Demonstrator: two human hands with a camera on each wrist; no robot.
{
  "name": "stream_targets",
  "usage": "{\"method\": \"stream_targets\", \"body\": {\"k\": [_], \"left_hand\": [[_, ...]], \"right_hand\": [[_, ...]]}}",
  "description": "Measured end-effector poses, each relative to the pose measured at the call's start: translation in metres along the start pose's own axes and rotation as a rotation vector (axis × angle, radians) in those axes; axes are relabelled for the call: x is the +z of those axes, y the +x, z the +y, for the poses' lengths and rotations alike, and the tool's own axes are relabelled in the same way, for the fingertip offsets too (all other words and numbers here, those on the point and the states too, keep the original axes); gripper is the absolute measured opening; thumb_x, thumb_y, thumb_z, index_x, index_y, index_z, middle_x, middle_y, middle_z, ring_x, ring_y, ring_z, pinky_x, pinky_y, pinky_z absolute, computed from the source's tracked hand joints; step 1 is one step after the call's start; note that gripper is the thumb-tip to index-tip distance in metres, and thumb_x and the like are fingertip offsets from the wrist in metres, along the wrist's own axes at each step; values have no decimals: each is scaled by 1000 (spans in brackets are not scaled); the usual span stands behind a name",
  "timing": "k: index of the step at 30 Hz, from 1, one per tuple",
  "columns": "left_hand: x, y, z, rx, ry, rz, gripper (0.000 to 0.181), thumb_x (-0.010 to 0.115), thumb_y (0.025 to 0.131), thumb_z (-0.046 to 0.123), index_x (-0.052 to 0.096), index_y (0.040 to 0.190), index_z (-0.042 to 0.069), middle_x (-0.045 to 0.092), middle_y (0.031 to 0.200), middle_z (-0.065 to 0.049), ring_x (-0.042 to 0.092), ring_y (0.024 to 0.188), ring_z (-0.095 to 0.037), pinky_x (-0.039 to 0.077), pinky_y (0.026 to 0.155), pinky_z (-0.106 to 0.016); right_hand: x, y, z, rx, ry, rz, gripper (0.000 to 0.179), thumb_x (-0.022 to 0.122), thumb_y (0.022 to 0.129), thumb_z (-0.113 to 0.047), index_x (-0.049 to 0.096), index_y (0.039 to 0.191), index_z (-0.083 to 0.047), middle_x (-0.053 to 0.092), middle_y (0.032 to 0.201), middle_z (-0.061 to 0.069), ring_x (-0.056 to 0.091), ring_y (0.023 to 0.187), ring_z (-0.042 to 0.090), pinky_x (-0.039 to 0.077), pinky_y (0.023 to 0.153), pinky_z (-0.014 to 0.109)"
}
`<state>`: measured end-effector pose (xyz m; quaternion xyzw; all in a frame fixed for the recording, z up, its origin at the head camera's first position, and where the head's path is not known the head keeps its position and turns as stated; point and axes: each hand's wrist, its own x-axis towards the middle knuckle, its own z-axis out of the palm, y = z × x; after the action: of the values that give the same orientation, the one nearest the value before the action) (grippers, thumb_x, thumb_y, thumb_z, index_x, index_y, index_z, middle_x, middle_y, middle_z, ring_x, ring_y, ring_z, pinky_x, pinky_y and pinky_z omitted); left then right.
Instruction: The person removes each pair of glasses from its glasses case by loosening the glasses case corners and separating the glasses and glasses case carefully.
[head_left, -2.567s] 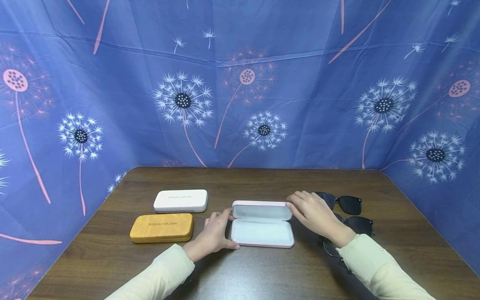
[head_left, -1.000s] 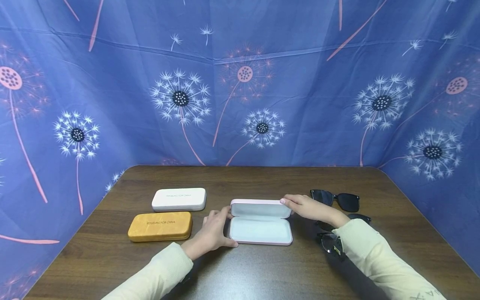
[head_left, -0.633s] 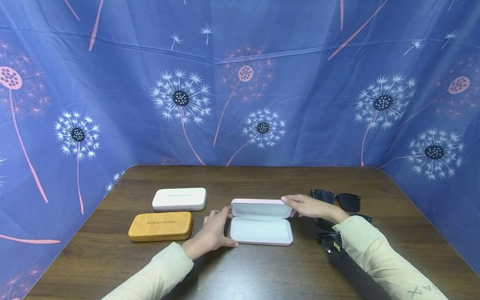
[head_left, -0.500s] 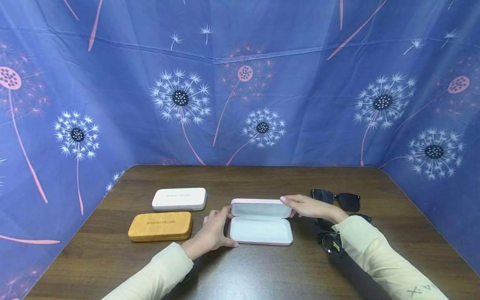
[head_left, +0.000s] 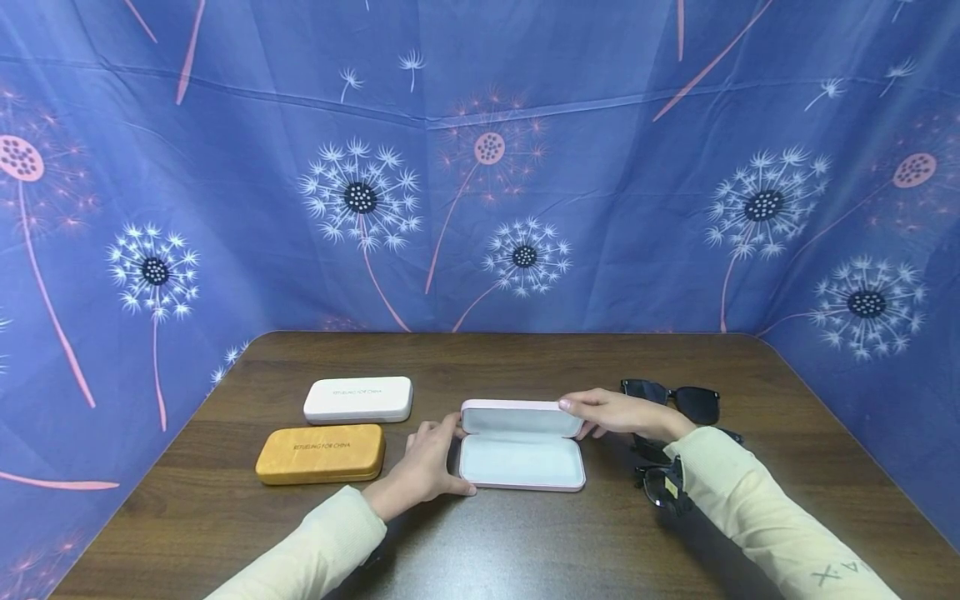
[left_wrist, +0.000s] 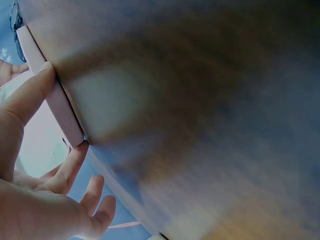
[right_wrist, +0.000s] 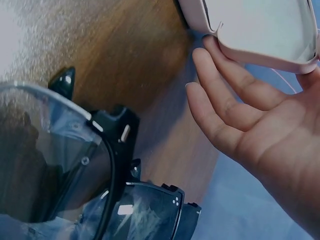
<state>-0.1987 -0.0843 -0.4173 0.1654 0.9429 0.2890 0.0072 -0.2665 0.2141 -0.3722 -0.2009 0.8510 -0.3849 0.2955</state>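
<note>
An open pink glasses case with a pale lining lies on the table, its raised lid leaning back. My left hand spans the left end of the base, thumb at the front edge and a finger at the back corner. In the left wrist view the left thumb presses the pink rim, the other fingers loosely bent. My right hand holds the lid's upper right corner. Its lower fingers lie beside the hinge end in the right wrist view. The case holds nothing.
A white glasses case and a yellow glasses case, both closed, lie to the left. Dark sunglasses, a partly hidden second dark pair and clear-lensed glasses lie right, near the right sleeve. A patterned blue cloth hangs behind.
My right hand has turned and lowered at the lid's right end, with its fingers now down beside the case. The left hand keeps its place, and the lid stays raised.
</note>
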Motion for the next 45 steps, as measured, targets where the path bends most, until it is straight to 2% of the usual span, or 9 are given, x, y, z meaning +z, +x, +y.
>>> {"method": "stream_targets", "body": {"k": [12,27,33,42,45], "left_hand": [[-1,-1,1,7,1,6,92,88,52,26,41,128,2,62,112,-6,44,114,-35,31,93,-49],[0,-2,1,17,-6,9,92,88,51,24,42,127,1,63,110,-7,45,112,-34,31,93,-48],[0,0,0,16,2,17,92,89,50,25,42,126,0,63,110,-7,45,110,-32,31,93,-48],[-1,0,0,24,28,21,93,88,50,27,42,125,-2,63,108,-6,46,110,-32,32,94,-49],[-1,-1,0,36,34,26,92,88,49,28,43,125,-1,64,108,-6,47,109,-32,33,93,-48]], "right_hand": [[3,-6,0,-33,11,-2,50,41,95,-40,46,133,-7,52,127,18,60,100,27,44,89,48],[5,-8,2,-82,7,-25,47,41,96,-38,45,134,-12,51,130,18,57,108,29,41,91,54],[10,-10,4,-144,-17,-9,40,42,96,-36,50,131,-18,52,132,12,52,115,28,42,91,50],[16,-8,9,-297,-55,5,38,45,96,-28,52,129,-12,54,129,11,50,119,30,42,95,47],[16,-9,10,-316,-79,14,38,45,95,-28,52,129,-12,56,128,9,52,118,24,44,94,39]]}}
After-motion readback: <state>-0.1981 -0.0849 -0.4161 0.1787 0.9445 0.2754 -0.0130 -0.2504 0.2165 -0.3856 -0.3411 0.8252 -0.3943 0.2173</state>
